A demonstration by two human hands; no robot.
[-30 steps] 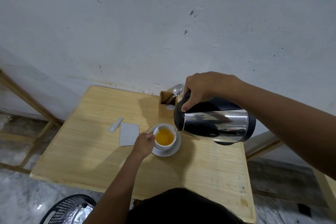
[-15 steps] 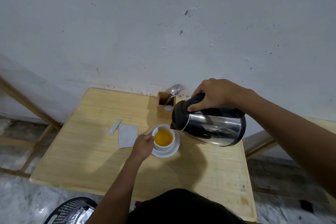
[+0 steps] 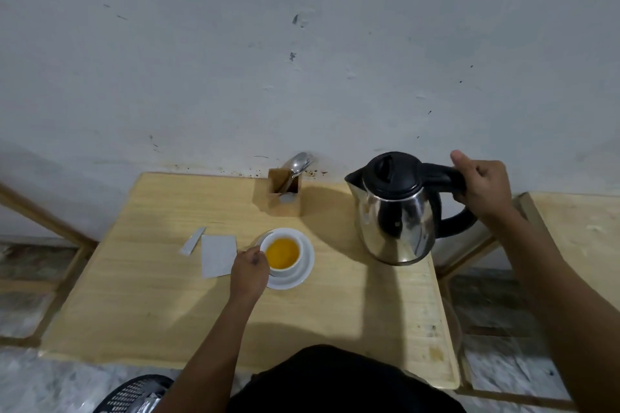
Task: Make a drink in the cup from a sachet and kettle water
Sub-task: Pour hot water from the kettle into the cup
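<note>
The cup (image 3: pixel 283 253), on its saucer (image 3: pixel 303 273) near the middle of the tabletop (image 3: pixel 161 305), already holds orange drink, the left hand (image 3: pixel 250 270) grasping its side, the opened sachet (image 3: pixel 218 255) beside it, and the right hand (image 3: pixel 483 183) gripping the upright kettle (image 3: pixel 394 211) at the right edge, so probably only stirring is left.

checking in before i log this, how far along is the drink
Done: torn sachet lies empty-looking; cup holds orange liquid. In hand: right hand grips the upright kettle on the table; left hand holds the cup. Left: probably stirring, spoon sits in its holder.
</note>
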